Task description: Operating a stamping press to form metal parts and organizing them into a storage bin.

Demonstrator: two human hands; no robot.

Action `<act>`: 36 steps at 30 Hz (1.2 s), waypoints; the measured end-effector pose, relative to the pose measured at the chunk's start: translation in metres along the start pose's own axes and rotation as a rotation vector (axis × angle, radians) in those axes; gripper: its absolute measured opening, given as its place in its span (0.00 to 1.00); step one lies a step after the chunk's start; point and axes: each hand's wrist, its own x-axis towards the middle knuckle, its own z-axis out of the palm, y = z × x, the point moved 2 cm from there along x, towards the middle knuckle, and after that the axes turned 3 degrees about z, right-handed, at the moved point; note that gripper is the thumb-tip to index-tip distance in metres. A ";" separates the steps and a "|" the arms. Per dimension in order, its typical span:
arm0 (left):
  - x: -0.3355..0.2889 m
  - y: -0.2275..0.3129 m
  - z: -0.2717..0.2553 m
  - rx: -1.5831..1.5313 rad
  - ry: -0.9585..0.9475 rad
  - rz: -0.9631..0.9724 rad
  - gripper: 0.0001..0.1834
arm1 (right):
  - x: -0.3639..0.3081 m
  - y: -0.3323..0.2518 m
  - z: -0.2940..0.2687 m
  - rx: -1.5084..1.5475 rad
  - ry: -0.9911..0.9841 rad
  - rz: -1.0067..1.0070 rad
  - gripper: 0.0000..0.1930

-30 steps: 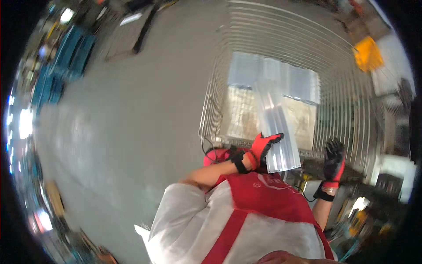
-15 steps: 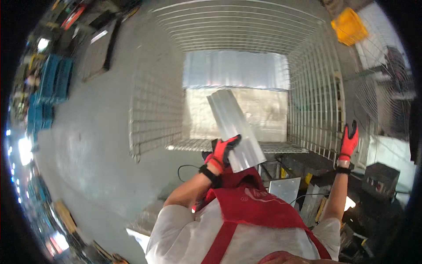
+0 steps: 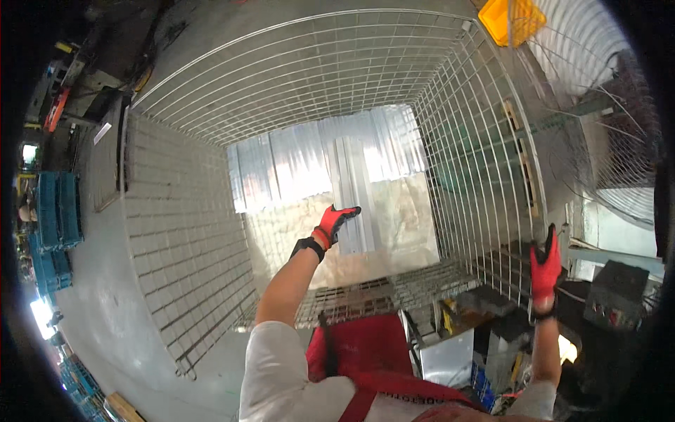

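My left hand (image 3: pixel 339 221), in a red and black glove, grips one long edge of a ribbed silver metal profile (image 3: pixel 353 179). Thumb and fingers are closed on it. The profile is held inside a large wire mesh cage (image 3: pixel 190 204), its far end over a layer of similar shiny metal profiles (image 3: pixel 271 169). Beneath its near part shows the cage's pale brown bottom (image 3: pixel 404 232). Out at the cage's right side is my right hand (image 3: pixel 546 267), gloved alike, fingers apart and holding nothing. Whether it touches the wire there I cannot tell.
A dark box-shaped machine (image 3: pixel 615 295) stands right of my right hand. Beyond the cage's right wall are a large fan guard (image 3: pixel 633 141) and a yellow crate (image 3: pixel 512 20). Blue crates (image 3: pixel 58 211) are stacked far left. A flat metal plate (image 3: pixel 448 357) lies near my body.
My left hand has reached forward into the cage with the profile, which has turned nearly straight ahead. My view has moved closer to the cage; my right hand stays at its right side.
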 end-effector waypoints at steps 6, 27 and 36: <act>0.141 -0.012 0.014 -0.105 0.087 0.074 0.14 | -0.055 -0.134 0.101 0.905 -0.355 0.188 0.26; 0.360 -0.055 0.005 0.042 -0.016 0.096 0.15 | 0.065 -0.256 0.572 2.028 -0.936 1.285 0.20; 0.396 -0.082 -0.003 0.261 -0.060 0.121 0.18 | 0.065 -0.263 0.600 2.017 -1.053 1.514 0.17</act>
